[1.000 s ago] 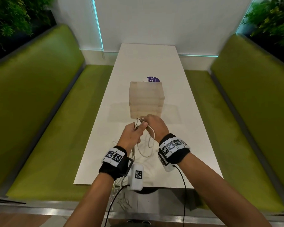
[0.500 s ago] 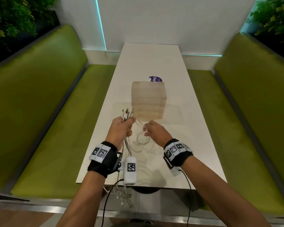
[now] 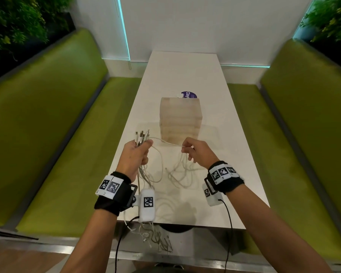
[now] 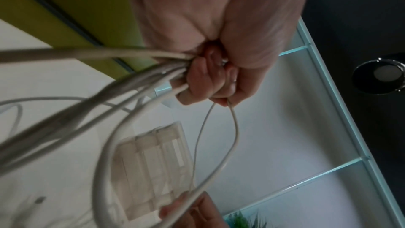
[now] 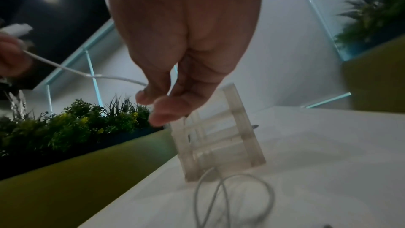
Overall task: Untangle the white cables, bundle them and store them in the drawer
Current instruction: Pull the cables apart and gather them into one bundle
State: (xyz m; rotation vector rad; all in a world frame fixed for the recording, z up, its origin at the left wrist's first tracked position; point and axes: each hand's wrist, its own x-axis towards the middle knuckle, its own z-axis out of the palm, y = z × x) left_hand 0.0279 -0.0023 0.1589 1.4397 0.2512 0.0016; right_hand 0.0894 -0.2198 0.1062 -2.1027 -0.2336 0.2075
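Observation:
My left hand (image 3: 137, 154) grips a bunch of white cables (image 3: 158, 174) in its fist, and their plug ends (image 3: 142, 135) stick up above the knuckles. In the left wrist view the cables (image 4: 109, 93) fan out from the closed fingers. My right hand (image 3: 193, 151) pinches one thin white cable (image 5: 92, 75) between thumb and fingertips (image 5: 151, 95). That cable stretches across to the left hand. Loose loops hang down onto the white table (image 3: 185, 75), and more cable ends (image 3: 158, 241) dangle over the table's near edge. The pale wooden drawer box (image 3: 180, 120) stands just beyond both hands.
A purple round sticker (image 3: 188, 94) lies behind the drawer box. Green upholstered benches (image 3: 57, 125) run along both sides of the narrow table. Plants (image 3: 14, 26) line the walls behind the benches. A white wall closes the far end.
The hands were together in front of the drawer box and have drawn apart, left hand leftwards with the bunch, right hand rightwards, stretching one cable between them.

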